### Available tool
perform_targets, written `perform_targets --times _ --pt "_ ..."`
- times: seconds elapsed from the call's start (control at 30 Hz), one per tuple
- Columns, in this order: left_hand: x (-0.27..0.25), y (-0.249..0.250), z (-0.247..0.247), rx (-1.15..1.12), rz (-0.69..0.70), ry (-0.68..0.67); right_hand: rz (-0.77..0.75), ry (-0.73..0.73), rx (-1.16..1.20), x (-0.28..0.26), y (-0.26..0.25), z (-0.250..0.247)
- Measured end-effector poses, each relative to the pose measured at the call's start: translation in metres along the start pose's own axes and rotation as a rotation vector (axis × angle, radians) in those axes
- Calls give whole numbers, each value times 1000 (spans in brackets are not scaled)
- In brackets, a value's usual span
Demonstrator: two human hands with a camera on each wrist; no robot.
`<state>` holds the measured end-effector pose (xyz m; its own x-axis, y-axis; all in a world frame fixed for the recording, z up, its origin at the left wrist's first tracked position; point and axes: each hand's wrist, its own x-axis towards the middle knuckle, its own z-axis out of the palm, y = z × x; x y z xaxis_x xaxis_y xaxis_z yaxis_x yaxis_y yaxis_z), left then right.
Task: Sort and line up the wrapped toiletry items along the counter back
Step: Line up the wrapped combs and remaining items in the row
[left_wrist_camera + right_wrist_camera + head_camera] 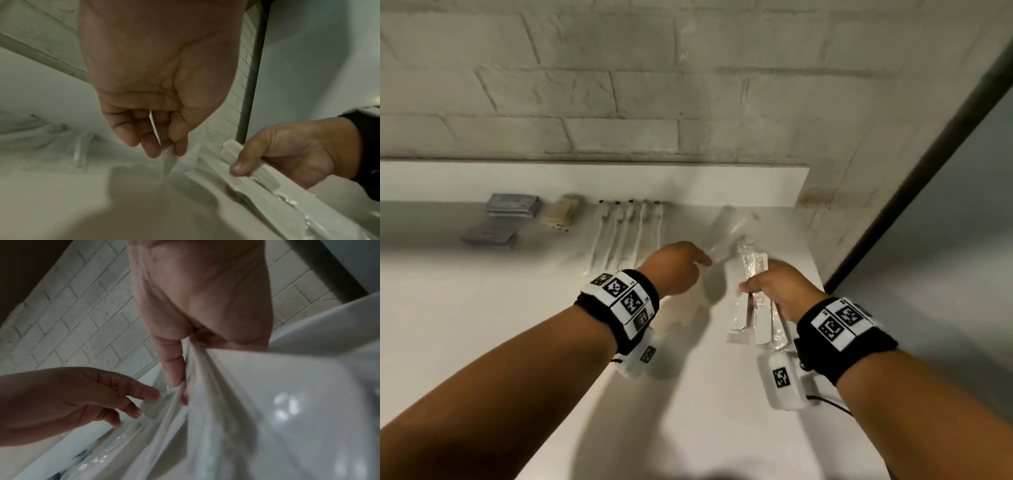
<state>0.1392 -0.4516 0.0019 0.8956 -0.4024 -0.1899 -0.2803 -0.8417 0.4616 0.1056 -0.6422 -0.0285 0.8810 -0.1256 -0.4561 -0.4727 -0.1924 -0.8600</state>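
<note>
My left hand [700, 262] pinches one end of a clear-wrapped item [727, 231] between thumb and fingertips; the item is blurred and points toward the back ledge. The left wrist view shows the same pinch on the clear wrapper [171, 160]. My right hand [760, 284] grips a bundle of wrapped white combs [751, 308] just right of the left hand; the comb teeth [267, 177] show through the plastic. In the right wrist view the bundle [236, 402] fills the frame under my right hand [182, 391]. Several wrapped toothbrushes [626, 233] lie side by side at the counter back.
Two grey flat packets [512, 205] [488, 235] and a beige wrapped item [561, 215] lie left of the toothbrushes. A white ledge [688, 181] and a brick wall back the white counter [482, 308]. The counter ends at a dark frame [893, 212] on the right.
</note>
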Motion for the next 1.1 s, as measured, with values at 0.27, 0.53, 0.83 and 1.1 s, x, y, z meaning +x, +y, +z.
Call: perform_targets --times 0.27,0.53,0.83,1.1 --pt "-5 -3 14 58 -1 107 -10 43 53 -9 2 -2" --pt "-26 13 19 541 121 85 5 102 -177 -14 1 -7" --pt "-51 34 43 745 7 -23 -120 376 -468 -17 -8 -13" --pt "-56 44 50 894 73 -47 -309 -57 -1178 -42 -5 31"
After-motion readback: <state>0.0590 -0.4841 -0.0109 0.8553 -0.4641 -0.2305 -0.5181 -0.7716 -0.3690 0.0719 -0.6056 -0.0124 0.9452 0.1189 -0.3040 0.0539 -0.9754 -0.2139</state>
